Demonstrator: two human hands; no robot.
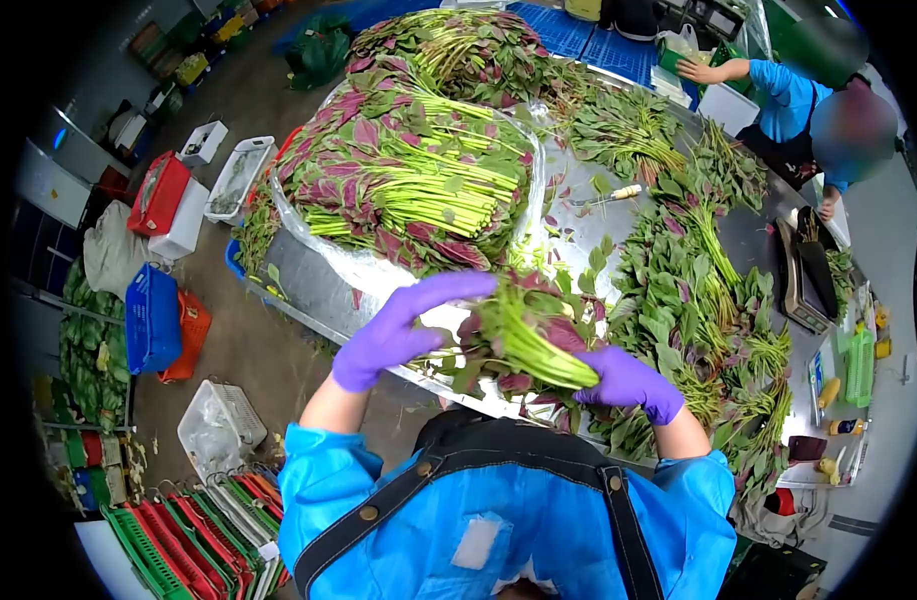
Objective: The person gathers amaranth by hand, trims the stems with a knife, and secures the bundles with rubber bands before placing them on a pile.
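Note:
A bunch of red-and-green amaranth is over the near edge of the metal table, its pale stems angled toward my right. My right hand, in a purple glove, closes around the cut stem ends. My left hand, gloved alike, is at the leafy side, with fingers stretched along the bunch's top and the thumb apart. Beyond it, a large pile of amaranth rests on clear plastic sheeting. A knife with a light handle lies on the metal surface.
More amaranth bunches cover the table's right side, near a scale. Across the table, a person in blue reaches toward a green crate. On the left floor stand a blue basket, a white basket and stacked crates.

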